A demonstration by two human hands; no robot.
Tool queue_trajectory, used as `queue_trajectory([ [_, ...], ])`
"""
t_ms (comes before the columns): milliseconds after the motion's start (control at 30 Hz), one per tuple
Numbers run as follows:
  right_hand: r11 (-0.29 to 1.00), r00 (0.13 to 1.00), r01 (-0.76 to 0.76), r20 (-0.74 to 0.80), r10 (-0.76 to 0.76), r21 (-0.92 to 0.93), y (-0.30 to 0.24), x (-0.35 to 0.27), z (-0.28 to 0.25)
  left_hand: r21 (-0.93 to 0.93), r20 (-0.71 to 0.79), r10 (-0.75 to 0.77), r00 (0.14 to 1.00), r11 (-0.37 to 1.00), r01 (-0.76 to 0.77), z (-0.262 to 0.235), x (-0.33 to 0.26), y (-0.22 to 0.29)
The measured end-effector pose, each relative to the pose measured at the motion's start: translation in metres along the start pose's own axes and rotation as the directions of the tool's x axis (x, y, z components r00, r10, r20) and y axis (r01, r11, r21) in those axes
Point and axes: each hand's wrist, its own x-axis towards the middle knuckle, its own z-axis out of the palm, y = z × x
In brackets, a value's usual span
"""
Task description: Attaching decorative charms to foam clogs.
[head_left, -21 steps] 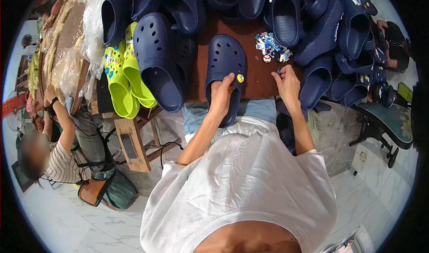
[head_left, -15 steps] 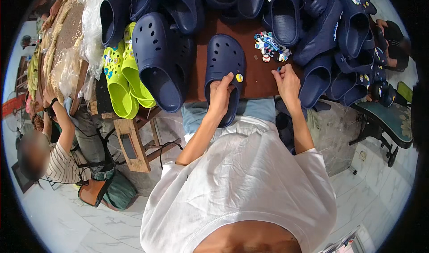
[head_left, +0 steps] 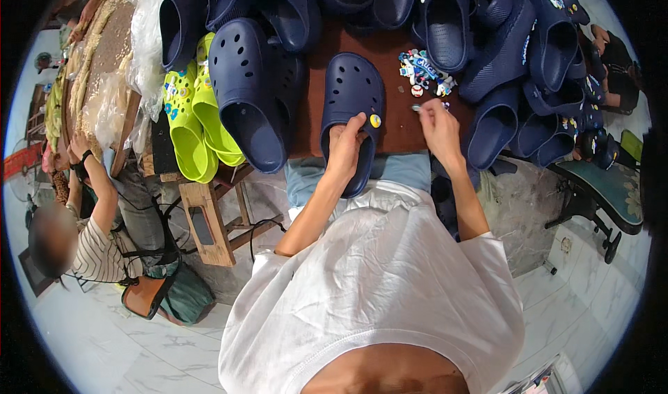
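A navy foam clog (head_left: 353, 81) lies toe-away at the front of the brown table, its heel jutting past the near edge. My left hand (head_left: 344, 149) grips it, fingers inside the foot opening and thumb on the upper. A round yellow-and-white shoe charm (head_left: 376, 121) sits on the clog's right side, by my thumb. To the right, my right hand (head_left: 444, 135) is closed in a pinch above the tabletop. A small pale shoe charm (head_left: 416, 107) shows at its fingertips, its design too small to read. Beyond that hand lies a cluster of colourful charms (head_left: 424, 67).
Navy clogs (head_left: 243, 88) crowd the left, the far side and the right (head_left: 490, 126) of the brown tabletop (head_left: 403, 138). Lime-green clogs (head_left: 186, 126) with charms stand at far left. A person in a striped shirt (head_left: 97, 251) works at left; a chair (head_left: 602, 189) stands at right.
My right hand has shifted a little left toward the clog, bringing the small charm along at its fingertips. My left hand and the clog have stayed in place.
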Motion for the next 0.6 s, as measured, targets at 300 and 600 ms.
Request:
queue_trajectory([
  [300,0.642,0.869,-0.386,0.495,0.011,0.662,-0.045,0.018,0.032,0.005,0.004,-0.011,1.000,1.000,0.011,-0.004,0.005,-0.004],
  [600,0.609,0.700,-0.567,0.714,0.000,0.555,-0.041,0.037,0.024,0.067,-0.011,0.003,1.000,0.998,-0.002,-0.003,0.004,-0.002],
])
